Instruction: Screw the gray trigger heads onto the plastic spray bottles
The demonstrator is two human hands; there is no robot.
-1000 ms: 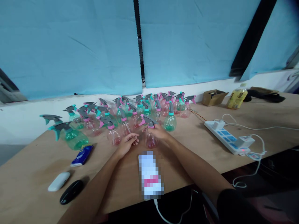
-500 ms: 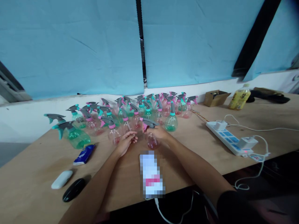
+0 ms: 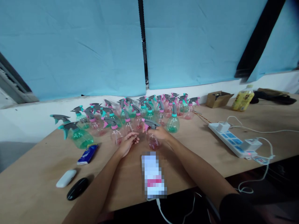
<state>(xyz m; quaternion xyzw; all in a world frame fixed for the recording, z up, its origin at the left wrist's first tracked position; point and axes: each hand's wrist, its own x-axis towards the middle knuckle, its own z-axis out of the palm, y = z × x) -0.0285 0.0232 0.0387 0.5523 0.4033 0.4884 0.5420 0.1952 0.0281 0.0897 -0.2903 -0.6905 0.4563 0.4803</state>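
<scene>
My right hand (image 3: 160, 133) is wrapped round the neck of a clear pinkish spray bottle (image 3: 153, 143) with a grey and pink trigger head. That bottle stands upright at the front of the group. To its left, my left hand (image 3: 126, 144) hovers low over the table, palm turned inward and fingers loosely apart, with nothing in it. Just behind that hand stands another pink spray bottle (image 3: 116, 135). A green spray bottle (image 3: 173, 123) with a turquoise collar is right of my right hand. A phone (image 3: 154, 175), its screen blurred, lies in front of both hands.
Several more pink and green spray bottles fill the back of the table (image 3: 191, 149). At left lie a blue packet (image 3: 87, 154), a white case (image 3: 66, 178) and a black oval object (image 3: 77, 189). On the right are a power strip (image 3: 230, 140), cardboard box (image 3: 219, 100) and yellow drink bottle (image 3: 243, 99).
The whole view has shifted slightly, so things appear a little further right. Both hands keep nearly the same pose, the right one still round the spray bottle's neck.
</scene>
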